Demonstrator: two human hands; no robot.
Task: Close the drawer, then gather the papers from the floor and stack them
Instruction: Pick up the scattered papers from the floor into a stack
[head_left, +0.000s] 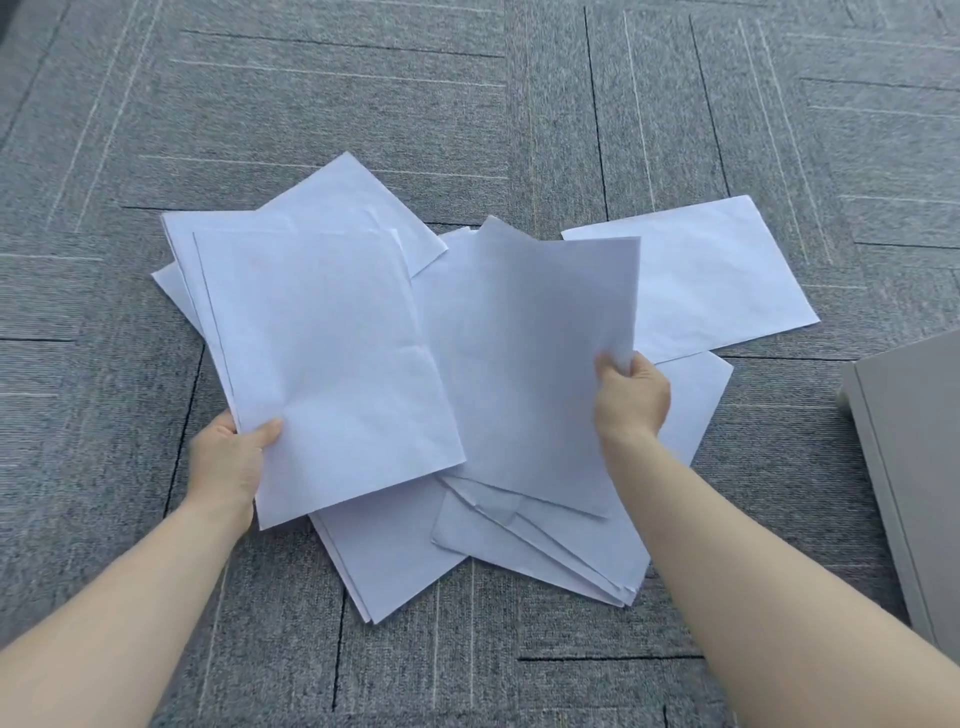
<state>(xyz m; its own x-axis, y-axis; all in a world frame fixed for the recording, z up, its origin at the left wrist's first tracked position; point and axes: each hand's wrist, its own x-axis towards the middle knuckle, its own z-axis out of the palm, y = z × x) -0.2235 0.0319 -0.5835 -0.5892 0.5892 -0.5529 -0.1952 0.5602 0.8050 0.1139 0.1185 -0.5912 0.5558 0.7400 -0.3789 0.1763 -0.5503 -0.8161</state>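
Left hand (226, 457) is gripping a small stack of sheets (322, 358) at its lower left corner, thumb closed on top, fingers hidden underneath; stack is sitting tilted above the floor pile. Right hand (631, 397) is pinching a single sheet (535, 364) by its right edge, fingers closed tight on it, sheet lifted and hanging just beside the stack, its left edge tucked behind it. Loose papers (545, 551) are lying scattered and overlapping on the grey carpet (467, 104) below both hands; one more sheet (711, 270) is lying flat further out to the right, partly under the pile. Grey cabinet (914, 467) is showing at the right edge, near the papers but not touching. Can't tell from here whether its drawer is shut.
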